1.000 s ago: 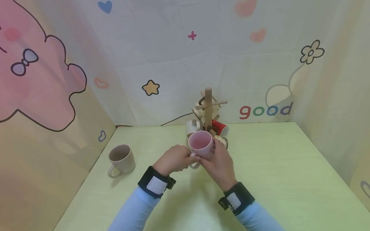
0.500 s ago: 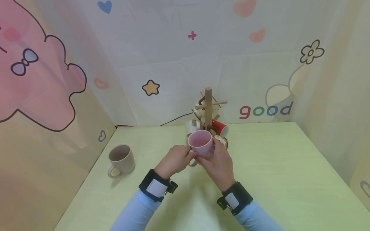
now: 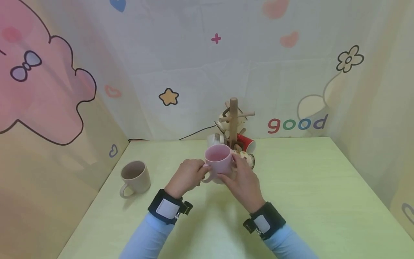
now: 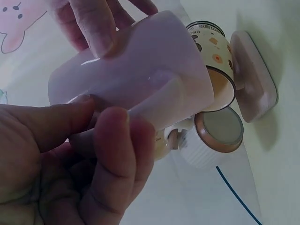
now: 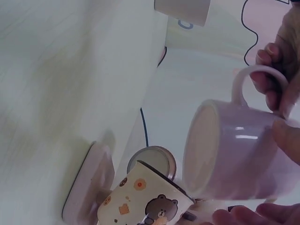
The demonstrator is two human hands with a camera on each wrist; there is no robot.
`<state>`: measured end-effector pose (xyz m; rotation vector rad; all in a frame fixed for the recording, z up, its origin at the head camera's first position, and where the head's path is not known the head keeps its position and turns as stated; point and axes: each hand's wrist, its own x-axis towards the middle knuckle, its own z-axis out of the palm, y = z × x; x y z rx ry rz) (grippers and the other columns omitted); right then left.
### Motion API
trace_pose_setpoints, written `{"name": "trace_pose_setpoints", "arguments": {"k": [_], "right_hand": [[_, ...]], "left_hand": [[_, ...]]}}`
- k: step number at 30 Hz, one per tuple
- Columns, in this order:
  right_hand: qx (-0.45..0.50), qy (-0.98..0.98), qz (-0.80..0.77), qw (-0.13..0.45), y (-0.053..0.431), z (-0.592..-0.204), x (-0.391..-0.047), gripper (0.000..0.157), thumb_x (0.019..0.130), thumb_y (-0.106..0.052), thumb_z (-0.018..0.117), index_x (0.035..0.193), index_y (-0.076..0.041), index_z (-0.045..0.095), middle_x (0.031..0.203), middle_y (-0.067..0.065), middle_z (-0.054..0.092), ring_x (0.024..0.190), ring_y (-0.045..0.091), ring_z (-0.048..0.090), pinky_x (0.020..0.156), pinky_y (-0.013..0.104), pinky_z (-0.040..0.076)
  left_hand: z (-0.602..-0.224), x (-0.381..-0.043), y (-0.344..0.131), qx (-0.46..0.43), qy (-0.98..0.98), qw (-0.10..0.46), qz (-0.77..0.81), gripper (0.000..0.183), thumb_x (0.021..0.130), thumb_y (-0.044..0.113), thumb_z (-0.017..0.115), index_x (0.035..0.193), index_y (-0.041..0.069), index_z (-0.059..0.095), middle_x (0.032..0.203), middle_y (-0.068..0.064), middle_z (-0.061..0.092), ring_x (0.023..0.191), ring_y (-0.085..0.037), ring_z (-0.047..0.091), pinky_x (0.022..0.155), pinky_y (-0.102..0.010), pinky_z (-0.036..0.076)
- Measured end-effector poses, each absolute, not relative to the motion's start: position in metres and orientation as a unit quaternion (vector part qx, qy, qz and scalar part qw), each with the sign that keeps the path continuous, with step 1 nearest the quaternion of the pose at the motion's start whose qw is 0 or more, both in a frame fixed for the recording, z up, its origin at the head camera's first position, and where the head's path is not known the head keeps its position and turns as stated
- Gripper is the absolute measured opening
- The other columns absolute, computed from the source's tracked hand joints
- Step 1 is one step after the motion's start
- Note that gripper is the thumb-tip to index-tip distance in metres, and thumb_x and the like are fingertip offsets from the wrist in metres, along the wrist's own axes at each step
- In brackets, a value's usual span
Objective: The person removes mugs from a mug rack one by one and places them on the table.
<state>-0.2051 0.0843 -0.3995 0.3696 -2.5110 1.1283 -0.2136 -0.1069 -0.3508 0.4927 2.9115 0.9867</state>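
Observation:
A pink mug (image 3: 218, 167) is held up over the table between both hands, its mouth facing up and towards the head camera. My left hand (image 3: 185, 177) pinches its handle between thumb and fingers; the handle points left. On the other side my right hand (image 3: 244, 184) grips the mug's body, thumb at the near side and fingers at the far side. From the left wrist, the smooth side of the pink mug (image 4: 140, 70) fills the middle. The right wrist view shows its pale base (image 5: 201, 145) and the looped handle (image 5: 255, 70).
Behind the mug stands a wooden mug tree (image 3: 233, 118). On it hang a white ribbed mug (image 3: 212, 139), a red mug (image 3: 247, 143), a bear-patterned mug (image 5: 145, 201) and a cream mug (image 3: 223, 126). A beige mug (image 3: 139, 180) stands at the table's left.
The pink mug has shifted slightly left and its handle has swung out to the left, with my left hand following it. My right thumb now lies apart from the left hand.

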Motion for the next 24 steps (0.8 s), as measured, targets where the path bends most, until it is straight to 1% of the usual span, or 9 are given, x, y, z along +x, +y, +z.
{"name": "trace_pose_setpoints", "arguments": {"k": [2, 4, 7, 9, 12, 18, 24], "right_hand": [[0.126, -0.899, 0.382, 0.173, 0.087, -0.399, -0.205, 0.078, 0.08, -0.035, 0.084, 0.141, -0.003, 0.046, 0.126, 0.017, 0.06, 0.109, 0.033, 0.062, 0.085, 0.054, 0.053], [0.116, -0.908, 0.369, 0.161, 0.09, -0.397, -0.206, 0.08, 0.081, -0.039, 0.082, 0.142, -0.003, 0.046, 0.127, 0.018, 0.06, 0.11, 0.035, 0.061, 0.084, 0.055, 0.053], [0.099, -0.919, 0.355, 0.139, 0.097, -0.396, -0.206, 0.082, 0.082, -0.042, 0.08, 0.144, -0.002, 0.045, 0.134, 0.021, 0.057, 0.119, 0.039, 0.057, 0.089, 0.058, 0.05], [0.094, -0.924, 0.346, 0.13, 0.103, -0.395, -0.207, 0.083, 0.083, -0.044, 0.079, 0.145, -0.001, 0.044, 0.141, 0.021, 0.052, 0.126, 0.04, 0.052, 0.094, 0.06, 0.047], [0.095, -0.93, 0.333, 0.12, 0.112, -0.396, -0.207, 0.082, 0.085, -0.045, 0.076, 0.145, -0.001, 0.044, 0.144, 0.022, 0.049, 0.13, 0.041, 0.048, 0.096, 0.06, 0.044], [0.092, -0.941, 0.305, 0.112, 0.129, -0.399, -0.206, 0.078, 0.088, -0.046, 0.073, 0.143, 0.001, 0.046, 0.144, 0.025, 0.048, 0.128, 0.045, 0.048, 0.095, 0.061, 0.045], [0.091, -0.954, 0.269, 0.095, 0.142, -0.401, -0.205, 0.074, 0.089, -0.046, 0.071, 0.14, 0.003, 0.049, 0.139, 0.026, 0.051, 0.123, 0.046, 0.051, 0.091, 0.06, 0.047]], "left_hand": [[-0.351, -0.214, -0.11, 0.154, 0.935, 0.007, 0.319, 0.024, 0.102, 0.021, 0.058, 0.085, 0.006, 0.065, 0.072, -0.004, 0.061, 0.057, -0.016, 0.058, 0.053, -0.028, 0.049], [-0.352, -0.214, -0.113, 0.154, 0.935, -0.004, 0.319, 0.025, 0.101, 0.02, 0.058, 0.081, 0.007, 0.064, 0.07, -0.004, 0.06, 0.055, -0.016, 0.057, 0.052, -0.029, 0.048], [-0.353, -0.214, -0.118, 0.144, 0.936, -0.015, 0.319, 0.025, 0.101, 0.019, 0.059, 0.08, 0.008, 0.063, 0.07, -0.003, 0.059, 0.054, -0.016, 0.057, 0.052, -0.029, 0.047], [-0.355, -0.216, -0.121, 0.136, 0.938, -0.02, 0.319, 0.024, 0.101, 0.019, 0.059, 0.081, 0.007, 0.064, 0.071, -0.004, 0.059, 0.055, -0.016, 0.056, 0.052, -0.029, 0.047], [-0.357, -0.218, -0.127, 0.118, 0.94, -0.024, 0.319, 0.024, 0.101, 0.02, 0.06, 0.081, 0.007, 0.064, 0.071, -0.004, 0.059, 0.055, -0.017, 0.056, 0.053, -0.028, 0.047], [-0.363, -0.22, -0.138, 0.1, 0.942, -0.039, 0.319, 0.024, 0.1, 0.019, 0.06, 0.08, 0.007, 0.064, 0.069, -0.003, 0.057, 0.055, -0.017, 0.055, 0.052, -0.029, 0.047], [-0.368, -0.22, -0.148, 0.078, 0.945, -0.05, 0.313, 0.026, 0.1, 0.02, 0.06, 0.077, 0.007, 0.062, 0.065, -0.003, 0.054, 0.055, -0.017, 0.057, 0.053, -0.03, 0.046]]}}
